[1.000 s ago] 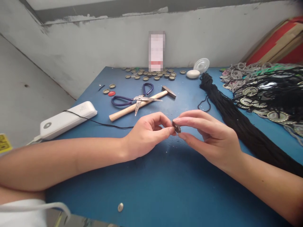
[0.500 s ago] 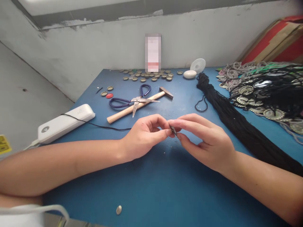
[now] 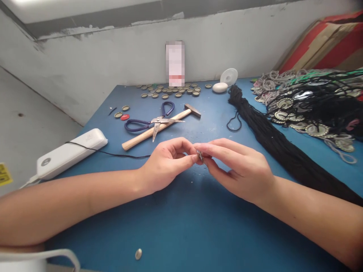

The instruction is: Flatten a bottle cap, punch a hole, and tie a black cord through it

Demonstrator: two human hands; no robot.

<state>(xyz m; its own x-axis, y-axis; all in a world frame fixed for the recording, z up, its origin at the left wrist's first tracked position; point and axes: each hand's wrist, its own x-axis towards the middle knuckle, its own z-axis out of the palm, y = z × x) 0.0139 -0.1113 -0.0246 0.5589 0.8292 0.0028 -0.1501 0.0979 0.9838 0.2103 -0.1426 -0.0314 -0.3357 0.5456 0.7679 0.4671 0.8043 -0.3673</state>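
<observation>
Your left hand [image 3: 167, 163] and right hand [image 3: 241, 172] meet a little above the middle of the frame, low over the blue counter [image 3: 184, 226], with a small dark piece [image 3: 200, 155] held between them. The fingers of both hands are closed on it: the left thumb and forefinger pinch it from the left and the right thumb and forefinger from the right. Your fingertips almost touch, so most of the piece is hidden and its shape cannot be told. Your other fingers curl loosely, and both forearms lie along the counter. Just behind your hands a hammer [image 3: 154, 131] lies on a slant, and scissors [image 3: 151, 122] with blue handles rest across its wooden handle, blades parted. At centre left sits a white power bank [image 3: 70, 153], and a thin black cord [image 3: 119, 154] runs from it toward your left hand. Bottle caps [image 3: 170, 91] are scattered along the far edge by the wall, and a red cap [image 3: 124, 117] lies with two others to the upper left of the scissors. A long black bundle [image 3: 272, 141] of cords crosses the right half of the frame on a slant, with a heap of medallions [image 3: 309, 113] tangled in cords beyond it. A small silvery disc [image 3: 138, 254] lies at the bottom, well apart from your hands.
</observation>
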